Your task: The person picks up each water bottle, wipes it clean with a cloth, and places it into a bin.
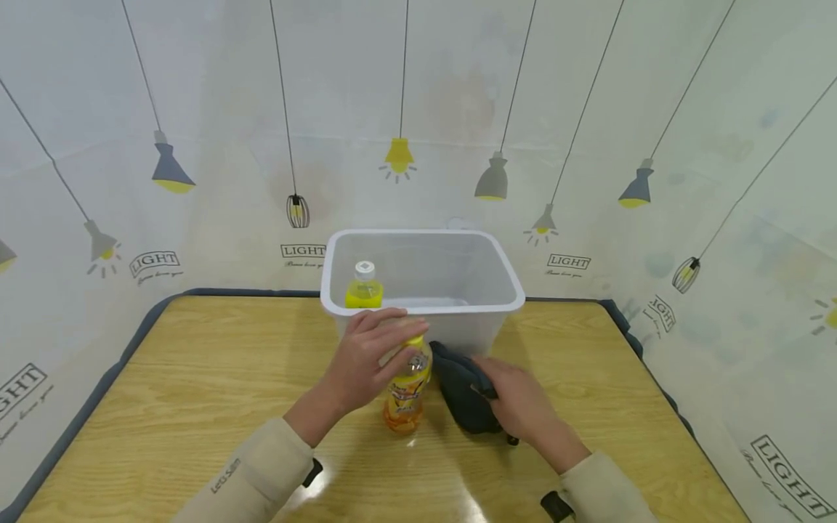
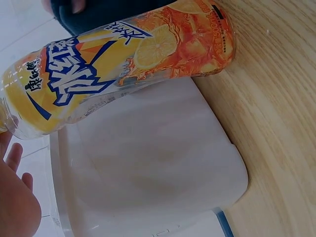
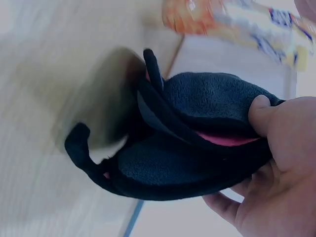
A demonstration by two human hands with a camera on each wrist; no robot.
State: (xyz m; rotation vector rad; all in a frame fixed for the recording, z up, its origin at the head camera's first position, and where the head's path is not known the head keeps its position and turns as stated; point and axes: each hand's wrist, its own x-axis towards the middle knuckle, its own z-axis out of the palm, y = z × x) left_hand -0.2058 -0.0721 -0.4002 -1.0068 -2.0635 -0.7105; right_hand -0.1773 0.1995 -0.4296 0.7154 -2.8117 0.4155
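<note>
In the head view my left hand grips an iced tea bottle at its yellow cap and neck. The bottle stands upright in front of a white plastic bin, and its orange and yellow label fills the upper left wrist view. My right hand pinches a dark, soft fabric item just right of the bottle. Close up, this plush item has black edging, a strip of pink inside and loose strap-like ends; it looks folded, its kind unclear.
A bottle of yellow drink with a white cap stands inside the bin at its left. The wooden table is bordered by dark edging, and a pale curtain printed with lamps hangs around its back and sides.
</note>
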